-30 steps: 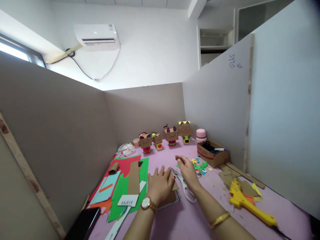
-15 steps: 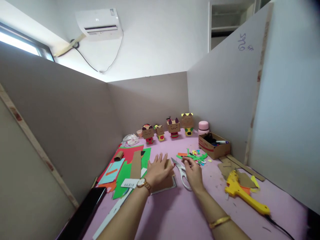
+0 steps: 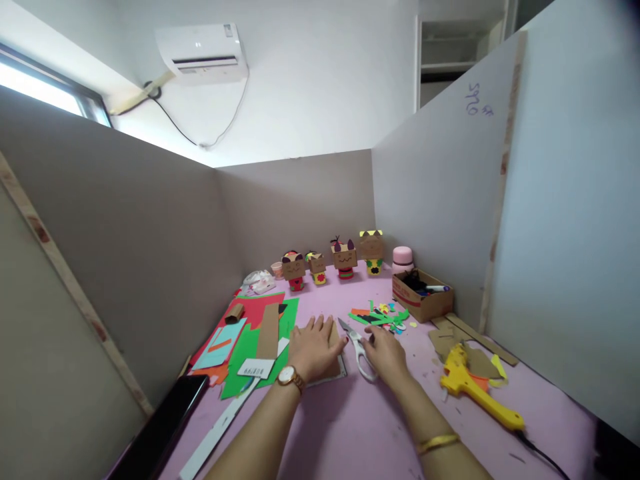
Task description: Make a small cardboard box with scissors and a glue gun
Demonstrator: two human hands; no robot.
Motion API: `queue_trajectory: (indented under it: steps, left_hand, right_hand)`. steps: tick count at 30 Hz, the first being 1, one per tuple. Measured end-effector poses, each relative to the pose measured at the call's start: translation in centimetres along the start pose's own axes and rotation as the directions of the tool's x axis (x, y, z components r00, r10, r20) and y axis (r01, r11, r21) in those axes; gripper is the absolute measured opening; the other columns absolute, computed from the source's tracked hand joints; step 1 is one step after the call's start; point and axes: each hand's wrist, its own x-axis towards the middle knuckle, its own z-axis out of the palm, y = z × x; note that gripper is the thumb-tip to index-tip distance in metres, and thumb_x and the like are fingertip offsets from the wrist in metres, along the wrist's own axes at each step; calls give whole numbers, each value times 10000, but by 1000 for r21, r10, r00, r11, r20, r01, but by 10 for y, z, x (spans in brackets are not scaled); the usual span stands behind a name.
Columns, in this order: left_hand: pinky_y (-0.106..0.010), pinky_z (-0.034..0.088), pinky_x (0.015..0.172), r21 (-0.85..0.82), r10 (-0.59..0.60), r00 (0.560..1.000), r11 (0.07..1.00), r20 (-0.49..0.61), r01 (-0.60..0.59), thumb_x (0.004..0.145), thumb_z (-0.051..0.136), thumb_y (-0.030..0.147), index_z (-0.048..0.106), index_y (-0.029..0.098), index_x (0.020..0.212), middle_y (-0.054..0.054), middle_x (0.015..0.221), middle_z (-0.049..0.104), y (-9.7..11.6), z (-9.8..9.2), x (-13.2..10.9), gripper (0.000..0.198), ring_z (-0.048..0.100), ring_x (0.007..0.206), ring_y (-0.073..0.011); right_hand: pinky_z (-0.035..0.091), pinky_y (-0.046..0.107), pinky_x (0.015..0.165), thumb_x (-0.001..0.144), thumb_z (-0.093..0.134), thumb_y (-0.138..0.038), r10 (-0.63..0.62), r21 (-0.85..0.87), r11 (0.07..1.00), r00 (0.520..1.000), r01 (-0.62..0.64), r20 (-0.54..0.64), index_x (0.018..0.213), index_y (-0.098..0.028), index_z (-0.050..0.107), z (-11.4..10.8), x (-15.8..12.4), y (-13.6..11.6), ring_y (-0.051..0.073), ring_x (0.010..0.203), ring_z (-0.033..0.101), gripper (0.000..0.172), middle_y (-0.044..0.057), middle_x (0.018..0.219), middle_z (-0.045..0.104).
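My left hand [image 3: 314,350] lies flat with fingers spread on a piece of brown cardboard [image 3: 334,371], which it mostly covers. White-handled scissors [image 3: 362,360] rest on the table just right of the cardboard, blades pointing away. Beside their handle is my right hand [image 3: 386,353], its fingers curled and thumb and forefinger apart. Nothing shows between them; whether the thumb touches the handle I cannot tell. A cardboard strip [image 3: 269,331] and a white label card [image 3: 256,368] lie left of my left hand, over green sheet material [image 3: 240,360].
Several cardboard figures [image 3: 345,257] stand at the back. Coloured scraps [image 3: 383,315] lie before an open box [image 3: 425,307] of tools. At right is a yellow glue gun [image 3: 475,390] with a cord; a black phone-like slab [image 3: 165,423] and white strip [image 3: 217,430] are at left.
My right hand has moved down close to the scissors' handle, and its pinched fingers have parted. My left hand stays on the cardboard. The view has shifted slightly.
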Motion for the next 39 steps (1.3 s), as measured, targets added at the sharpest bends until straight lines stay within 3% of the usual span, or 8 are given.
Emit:
queue_trajectory:
  steps: [6, 9, 14, 24, 31, 39]
  left_hand:
    - [-644, 327, 912, 29, 16, 1000, 999, -16, -16, 824, 221, 634, 416, 223, 1326, -139, 1361, 493, 2, -7, -2, 677, 418, 1240, -356]
    - [-595, 369, 873, 38, 24, 999, 999, -33, -22, 831, 252, 607, 446, 230, 1303, -145, 1245, 586, 3, -10, -1, 634, 511, 1130, -348]
    - [-567, 395, 824, 46, 36, 998, 998, -54, -33, 838, 276, 580, 462, 209, 1287, -145, 1181, 616, 4, -11, -2, 612, 543, 1074, -353]
    - [-596, 371, 864, 34, 23, 998, 999, -62, -21, 841, 297, 563, 462, 193, 1288, -138, 1236, 591, 4, -11, -3, 603, 518, 1118, -346]
    - [-628, 333, 909, 19, 15, 998, 1000, -69, -14, 839, 293, 569, 450, 181, 1302, -143, 1289, 557, 5, -12, -2, 623, 483, 1171, -347]
    - [-654, 269, 957, -4, -15, 998, 1000, -57, 14, 827, 306, 582, 434, 197, 1319, -146, 1348, 504, 3, -9, -3, 638, 434, 1227, -355]
  right_hand:
    - [506, 413, 810, 879, 572, -302, -54, -244, 966, 991, 82, 120, 1050, -166, 593, 2, -11, -8, 204, 957, 608, 219, 52, 1088, 622]
    - [507, 408, 812, 884, 567, -291, -61, -306, 947, 990, 97, 125, 1055, -171, 592, 5, -12, -11, 203, 965, 606, 210, 52, 1096, 619]
    - [509, 407, 811, 887, 563, -276, -75, -351, 930, 992, 107, 103, 1065, -169, 588, 9, -10, -10, 203, 971, 605, 208, 52, 1100, 618]
    - [511, 401, 812, 895, 552, -278, 71, -410, 910, 997, -66, -4, 1072, -179, 587, -7, 5, 19, 200, 973, 604, 206, 58, 1128, 608]
    - [496, 414, 839, 883, 570, -273, -41, -400, 914, 997, 64, 67, 1042, -175, 603, -2, 0, 2, 209, 1008, 591, 190, 54, 1124, 614]
    - [513, 397, 809, 889, 561, -265, 47, -483, 875, 999, -38, 6, 1036, -172, 603, -9, 3, 11, 198, 971, 605, 179, 53, 1109, 618]
